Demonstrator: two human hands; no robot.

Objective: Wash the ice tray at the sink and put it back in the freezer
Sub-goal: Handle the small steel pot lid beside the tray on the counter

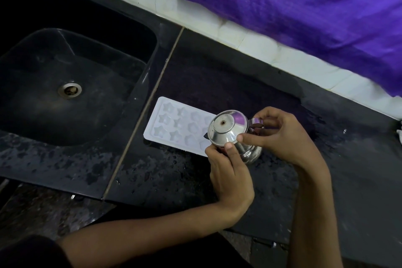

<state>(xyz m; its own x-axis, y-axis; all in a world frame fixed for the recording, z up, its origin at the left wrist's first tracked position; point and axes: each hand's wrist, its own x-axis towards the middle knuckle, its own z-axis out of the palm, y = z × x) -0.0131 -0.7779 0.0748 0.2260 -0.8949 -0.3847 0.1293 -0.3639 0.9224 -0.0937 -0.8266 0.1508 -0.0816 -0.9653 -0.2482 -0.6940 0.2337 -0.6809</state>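
Note:
A white ice tray [174, 125] with star-shaped cells lies flat on the wet black counter, just right of the sink [71, 76]. Its right end is hidden behind a steel jug [230, 130] that is tipped over it, bottom toward me. My left hand [228, 172] grips the jug's body from below, thumb on its side. My right hand [280, 135] holds the jug's handle, with the forefinger stretched onto the jug's base rim.
The black sink has a metal drain [70, 90] and looks dry of standing water. A purple cloth [293, 11] hangs over the white tiled wall behind the counter. Water drops spot the counter [165, 172] near its front edge.

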